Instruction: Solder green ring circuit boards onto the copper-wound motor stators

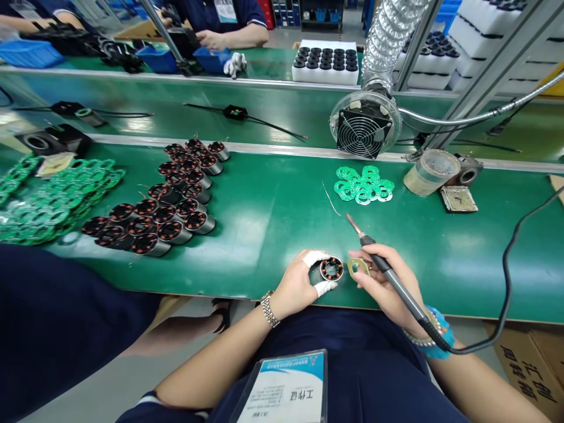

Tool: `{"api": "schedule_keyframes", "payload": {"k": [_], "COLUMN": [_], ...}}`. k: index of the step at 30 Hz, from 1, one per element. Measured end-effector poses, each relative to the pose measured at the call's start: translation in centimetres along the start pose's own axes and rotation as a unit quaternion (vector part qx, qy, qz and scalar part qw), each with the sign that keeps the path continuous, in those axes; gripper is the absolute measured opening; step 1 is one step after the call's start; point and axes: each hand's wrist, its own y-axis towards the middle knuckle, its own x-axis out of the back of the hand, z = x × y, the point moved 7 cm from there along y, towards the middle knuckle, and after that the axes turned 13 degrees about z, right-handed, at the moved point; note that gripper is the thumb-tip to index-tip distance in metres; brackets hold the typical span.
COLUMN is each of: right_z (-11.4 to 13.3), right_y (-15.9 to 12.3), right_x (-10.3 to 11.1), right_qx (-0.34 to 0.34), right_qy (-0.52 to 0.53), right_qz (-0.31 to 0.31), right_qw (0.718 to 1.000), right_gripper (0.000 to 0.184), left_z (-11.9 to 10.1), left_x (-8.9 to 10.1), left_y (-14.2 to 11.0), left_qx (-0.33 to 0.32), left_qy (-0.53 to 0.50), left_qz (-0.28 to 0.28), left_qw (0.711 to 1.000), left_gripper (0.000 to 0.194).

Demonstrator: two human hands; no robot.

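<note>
My left hand (295, 282), with white cots on two fingers, grips a round motor stator (331, 269) with copper windings just above the bench's front edge. My right hand (383, 276) holds a soldering iron (392, 273) like a pen, its thin tip (351, 221) pointing away from me and up the bench. A small greenish ring-shaped circuit board (358, 267) is pinched in the same hand's fingertips, a short way from the stator and apart from it. Several similar stators (170, 220) stand in rows to my left.
Green ring boards lie in a small pile (363, 184) and a large heap (57, 200) on the green bench mat (282, 235). Beyond stand a tape roll (430, 171), a fan unit (365, 130) with a silver duct, and a co-worker's hands (211, 38).
</note>
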Motion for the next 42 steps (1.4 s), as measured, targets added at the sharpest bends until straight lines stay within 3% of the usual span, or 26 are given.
{"api": "schedule_keyframes", "payload": {"k": [3, 5, 7, 9, 11, 14, 17, 19, 26, 33, 37, 39, 42], "right_z": [-0.3, -0.4, -0.5, -0.3, 0.6, 1.7, 1.9, 1.5, -0.1, -1.1, -1.1, -0.5, 0.6], "right_y": [0.5, 0.8, 1.2, 1.6, 2.0, 2.8, 3.3, 3.6, 4.1, 4.3, 4.3, 4.4, 4.7], "right_x": [-1.6, -1.7, -1.0, 0.0, 0.2, -1.6, -3.5, -3.9, -3.8, -4.0, -3.8, -3.4, -2.8], "right_qx": [0.015, 0.034, 0.044, 0.048, 0.064, 0.114, 0.146, 0.154, 0.132, 0.12, 0.123, 0.13, 0.143], "right_qy": [0.127, 0.148, 0.103, -0.012, -0.145, -0.25, -0.236, -0.208, -0.141, -0.092, -0.104, -0.108, -0.116], "right_qz": [0.096, 0.119, 0.095, 0.04, 0.016, 0.089, 0.183, 0.209, 0.198, 0.229, 0.257, 0.237, 0.16], "right_qw": [0.987, 0.981, 0.989, 0.998, 0.987, 0.957, 0.943, 0.943, 0.961, 0.962, 0.953, 0.957, 0.97], "right_gripper": [0.042, 0.045, 0.045, 0.042, 0.039, 0.037, 0.039, 0.039, 0.042, 0.045, 0.05, 0.052, 0.033], "left_z": [0.0, 0.2, 0.3, 0.3, 0.2, 0.1, 0.3, 0.6, 2.3, 2.6, 1.6, 1.3, 1.2], "left_x": [-0.1, -0.1, -0.1, -0.1, -0.2, -0.4, -0.3, 0.0, 1.8, 1.6, 1.1, 0.9, 0.8], "left_y": [-0.1, -0.1, -0.2, -0.2, -0.1, -0.1, -0.4, -0.7, -1.5, -0.4, 0.3, 0.6, 0.9], "left_qx": [0.007, 0.017, 0.027, 0.031, 0.033, 0.038, 0.042, 0.037, 0.033, 0.063, 0.056, 0.061, 0.07], "left_qy": [0.0, 0.0, -0.001, 0.0, 0.0, 0.007, 0.018, 0.008, -0.122, -0.284, -0.316, -0.326, -0.342], "left_qz": [0.007, 0.003, -0.002, -0.001, -0.001, -0.003, -0.009, -0.004, 0.005, -0.046, -0.006, 0.026, 0.06], "left_qw": [1.0, 1.0, 1.0, 1.0, 0.999, 0.999, 0.999, 0.999, 0.992, 0.956, 0.947, 0.943, 0.935], "left_gripper": [0.042, 0.046, 0.048, 0.046, 0.046, 0.044, 0.045, 0.048, 0.009, 0.014, 0.013, 0.014, 0.016]}}
